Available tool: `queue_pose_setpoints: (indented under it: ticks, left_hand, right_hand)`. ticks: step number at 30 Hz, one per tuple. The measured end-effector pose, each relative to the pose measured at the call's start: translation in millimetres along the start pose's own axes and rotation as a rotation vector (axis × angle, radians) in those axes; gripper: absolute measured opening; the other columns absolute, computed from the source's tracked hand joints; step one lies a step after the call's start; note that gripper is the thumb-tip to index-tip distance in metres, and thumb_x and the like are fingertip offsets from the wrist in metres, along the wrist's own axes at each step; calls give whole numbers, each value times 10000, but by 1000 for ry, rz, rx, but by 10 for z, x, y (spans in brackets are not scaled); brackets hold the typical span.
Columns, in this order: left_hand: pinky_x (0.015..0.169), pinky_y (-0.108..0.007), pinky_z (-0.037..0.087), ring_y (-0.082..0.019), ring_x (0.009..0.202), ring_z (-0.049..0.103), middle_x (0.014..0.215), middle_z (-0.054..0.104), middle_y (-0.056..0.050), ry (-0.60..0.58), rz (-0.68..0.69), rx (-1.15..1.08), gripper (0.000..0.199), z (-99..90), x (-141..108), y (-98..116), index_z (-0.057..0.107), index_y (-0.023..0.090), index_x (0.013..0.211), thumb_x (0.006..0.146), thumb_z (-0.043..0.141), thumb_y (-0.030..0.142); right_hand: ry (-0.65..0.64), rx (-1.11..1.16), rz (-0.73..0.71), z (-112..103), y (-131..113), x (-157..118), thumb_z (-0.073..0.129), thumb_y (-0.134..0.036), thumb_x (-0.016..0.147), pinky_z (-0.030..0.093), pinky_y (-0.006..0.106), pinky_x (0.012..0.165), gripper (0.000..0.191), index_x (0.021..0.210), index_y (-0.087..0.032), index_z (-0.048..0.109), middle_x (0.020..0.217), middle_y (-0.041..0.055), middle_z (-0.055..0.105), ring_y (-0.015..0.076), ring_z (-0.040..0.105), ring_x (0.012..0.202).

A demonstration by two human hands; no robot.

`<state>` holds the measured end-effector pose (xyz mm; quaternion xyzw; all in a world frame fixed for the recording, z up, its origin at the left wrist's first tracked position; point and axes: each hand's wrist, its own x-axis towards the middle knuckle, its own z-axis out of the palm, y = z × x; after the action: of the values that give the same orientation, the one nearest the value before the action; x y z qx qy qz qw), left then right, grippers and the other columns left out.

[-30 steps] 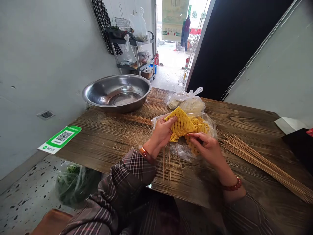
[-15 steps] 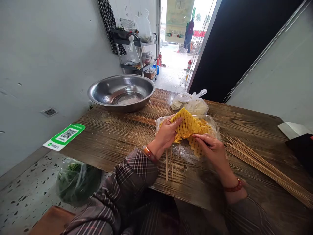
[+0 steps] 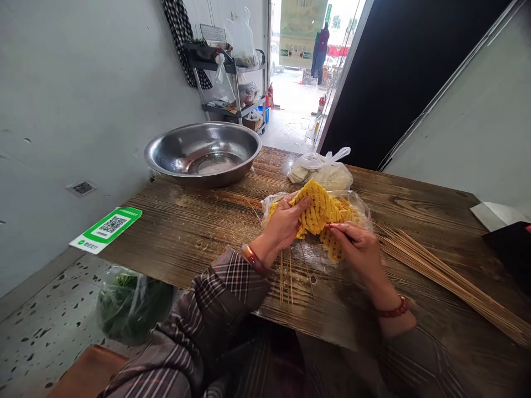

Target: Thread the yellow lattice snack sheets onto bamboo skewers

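My left hand (image 3: 286,224) is closed on a yellow, slit-cut food piece (image 3: 318,207) that looks like lattice-cut tofu, its thumb pressed on the near face. At the piece's lower right edge, my right hand (image 3: 359,243) pinches a thin skewer, mostly hidden by the fingers, with its tip at the food. More yellow slit pieces (image 3: 331,244) lie below and behind in an open clear plastic bag (image 3: 363,213). Several loose skewers (image 3: 290,276) rest on the table under my hands.
A bundle of bamboo skewers (image 3: 448,276) lies at right on the wooden table (image 3: 199,237). A steel basin (image 3: 203,177) stands at the back left, a tied bag (image 3: 321,168) behind my hands. A QR-code card (image 3: 108,228) sits at the left edge; a bag of greens (image 3: 133,309) is below.
Both hands stay at the yellow piece, which has bunched slightly into folds. The whole view has shifted a little; nothing was let go.
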<state>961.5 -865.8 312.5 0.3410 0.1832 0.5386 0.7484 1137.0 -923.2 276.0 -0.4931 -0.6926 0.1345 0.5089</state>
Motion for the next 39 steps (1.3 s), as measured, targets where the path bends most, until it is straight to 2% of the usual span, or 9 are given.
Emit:
queue_pose_setpoints:
  ticks: [7,15,29,39]
  left_hand:
    - [932,-387,562,-272,1024,710,892,770,-68,-14,-21,-8,391,1,-1,-8,738,146,985,653,881,295]
    - [946,-383,548,-278,1077,687,937,762,-89,-23,-16,-6,365,-5,6,-33,733,135,958,666,873,303]
    - [918,-366,555,-262,1015,704,899,766,-70,12,-17,5,331,18,-12,-42,734,139,890,652,881,315]
    - [901,-362,565,-258,989,711,876,767,-61,6,-26,17,330,20,-9,-61,735,143,881,646,882,324]
  right_hand:
    - [-3,-19,-10,-10,2,13,656,-280,908,561,326,743,130,883,-240,777,872,32,788,199,725,815]
    - [-3,-32,-16,-11,6,19,659,-285,910,543,309,712,128,860,-236,766,826,19,771,183,704,763]
    - [-12,-61,35,25,-54,37,615,-384,917,513,323,652,247,750,-239,725,737,27,727,192,662,692]
    - [0,-35,58,50,-63,32,636,-347,903,506,315,667,233,720,-229,718,726,22,718,184,653,697]
